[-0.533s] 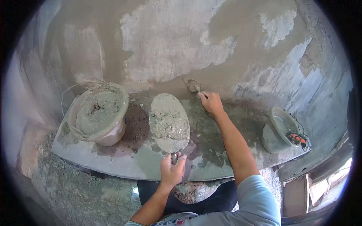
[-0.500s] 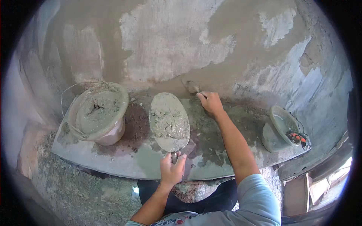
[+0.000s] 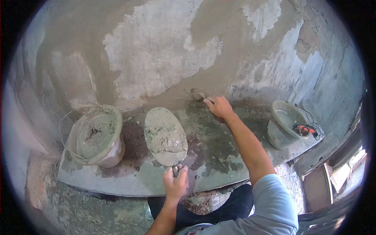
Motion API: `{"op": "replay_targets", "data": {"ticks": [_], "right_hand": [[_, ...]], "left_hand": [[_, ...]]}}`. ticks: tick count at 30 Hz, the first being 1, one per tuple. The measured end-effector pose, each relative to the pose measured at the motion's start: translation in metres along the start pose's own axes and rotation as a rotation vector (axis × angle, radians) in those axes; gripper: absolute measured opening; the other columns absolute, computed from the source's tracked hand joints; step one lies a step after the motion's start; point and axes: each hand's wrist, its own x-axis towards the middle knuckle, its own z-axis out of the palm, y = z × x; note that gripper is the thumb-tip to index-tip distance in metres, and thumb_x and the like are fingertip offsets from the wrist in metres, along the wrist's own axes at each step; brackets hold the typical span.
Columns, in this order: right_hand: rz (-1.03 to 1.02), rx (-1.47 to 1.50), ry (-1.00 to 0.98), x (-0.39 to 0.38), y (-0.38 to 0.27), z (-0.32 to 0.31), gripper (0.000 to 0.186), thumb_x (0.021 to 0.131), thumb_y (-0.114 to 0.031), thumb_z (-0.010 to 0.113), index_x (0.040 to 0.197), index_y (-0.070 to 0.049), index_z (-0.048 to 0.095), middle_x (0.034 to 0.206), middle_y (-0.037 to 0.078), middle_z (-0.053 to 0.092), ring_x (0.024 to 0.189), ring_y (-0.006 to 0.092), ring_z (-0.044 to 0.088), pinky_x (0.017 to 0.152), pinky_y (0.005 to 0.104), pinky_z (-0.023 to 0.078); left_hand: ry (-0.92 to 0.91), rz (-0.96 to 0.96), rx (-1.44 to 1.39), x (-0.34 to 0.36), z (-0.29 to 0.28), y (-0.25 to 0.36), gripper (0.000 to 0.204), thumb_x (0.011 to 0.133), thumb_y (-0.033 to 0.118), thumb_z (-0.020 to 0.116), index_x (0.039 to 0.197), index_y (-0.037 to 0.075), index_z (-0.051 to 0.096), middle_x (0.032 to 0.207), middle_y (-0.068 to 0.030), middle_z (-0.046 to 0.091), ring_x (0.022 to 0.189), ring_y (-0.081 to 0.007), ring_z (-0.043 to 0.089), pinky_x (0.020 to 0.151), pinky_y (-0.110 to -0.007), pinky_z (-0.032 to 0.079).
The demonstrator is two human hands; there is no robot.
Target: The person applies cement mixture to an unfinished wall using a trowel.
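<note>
My left hand [image 3: 175,184] is closed round the short handle of an oval plastering board [image 3: 157,115], held flat over the bench. Wet grey mortar [image 3: 168,139] lies heaped across the board's middle and lower half. Farther out and to the right, my right hand [image 3: 219,106] grips a small trowel [image 3: 197,94]. The trowel's blade is against the foot of the wall [image 3: 152,51], on a strip of damp, darker plaster [image 3: 172,98]. My fingers partly hide both handles.
A mortar-filled bucket [image 3: 117,150] with a wire handle stands at the left on the stained bench [image 3: 137,184]. At the right end is a smaller bucket [image 3: 276,133] with liquid in it; a red-and-black object [image 3: 305,128] lies by its rim. Rough, littered floor shows below.
The whole view has shifted and turned a little. Against the wall's patches, the trowel in my right hand has slid slightly right. My left hand still holds the board.
</note>
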Motion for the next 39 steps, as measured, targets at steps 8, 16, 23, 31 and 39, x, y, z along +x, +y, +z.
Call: {"op": "replay_targets", "data": {"ticks": [8, 16, 23, 31, 39], "right_hand": [[-0.058, 0.04, -0.02, -0.016, -0.032, 0.018, 0.038, 0.098, -0.046, 0.054, 0.098, -0.011, 0.07, 0.1, 0.015, 0.07, 0.096, 0.0391, 0.065, 0.081, 0.0516, 0.053], [-0.195, -0.107, -0.193, -0.01, -0.066, 0.042, 0.036, 0.097, -0.042, 0.057, 0.1, -0.008, 0.067, 0.097, 0.016, 0.07, 0.094, 0.0385, 0.067, 0.08, 0.0506, 0.054], [-0.028, -0.07, -0.055, -0.006, -0.056, 0.029, 0.037, 0.097, -0.043, 0.056, 0.099, -0.008, 0.069, 0.097, 0.016, 0.07, 0.094, 0.0388, 0.067, 0.081, 0.051, 0.053], [0.165, 0.271, 0.4, 0.008, -0.009, -0.008, 0.039, 0.096, -0.038, 0.061, 0.089, -0.001, 0.071, 0.078, 0.02, 0.068, 0.074, 0.039, 0.066, 0.07, 0.0476, 0.051], [0.001, 0.236, -0.046, -0.003, -0.034, 0.032, 0.037, 0.098, -0.036, 0.058, 0.093, -0.002, 0.073, 0.08, 0.02, 0.068, 0.08, 0.0406, 0.066, 0.076, 0.0481, 0.052]], "left_hand": [[0.016, -0.006, 0.001, -0.004, 0.004, 0.006, 0.016, 0.093, 0.01, 0.064, 0.097, 0.0, 0.052, 0.056, -0.0005, 0.05, 0.04, -0.0073, 0.045, 0.036, -0.026, 0.036], [0.068, 0.012, 0.005, -0.004, 0.009, 0.009, 0.014, 0.094, 0.009, 0.061, 0.096, 0.001, 0.05, 0.055, 0.0014, 0.046, 0.04, -0.007, 0.043, 0.036, -0.026, 0.035], [0.046, 0.018, -0.013, -0.007, 0.007, 0.009, 0.014, 0.094, 0.009, 0.061, 0.094, 0.003, 0.048, 0.055, 0.0018, 0.045, 0.04, -0.0074, 0.042, 0.035, -0.026, 0.034], [0.046, -0.027, -0.053, -0.003, 0.009, 0.013, 0.014, 0.094, 0.008, 0.061, 0.096, 0.004, 0.047, 0.055, 0.0019, 0.044, 0.039, -0.0075, 0.041, 0.034, -0.026, 0.033], [0.016, -0.001, -0.02, -0.003, 0.002, 0.009, 0.014, 0.094, 0.008, 0.061, 0.095, 0.006, 0.048, 0.055, 0.0027, 0.043, 0.039, -0.0069, 0.041, 0.034, -0.026, 0.033]]}}
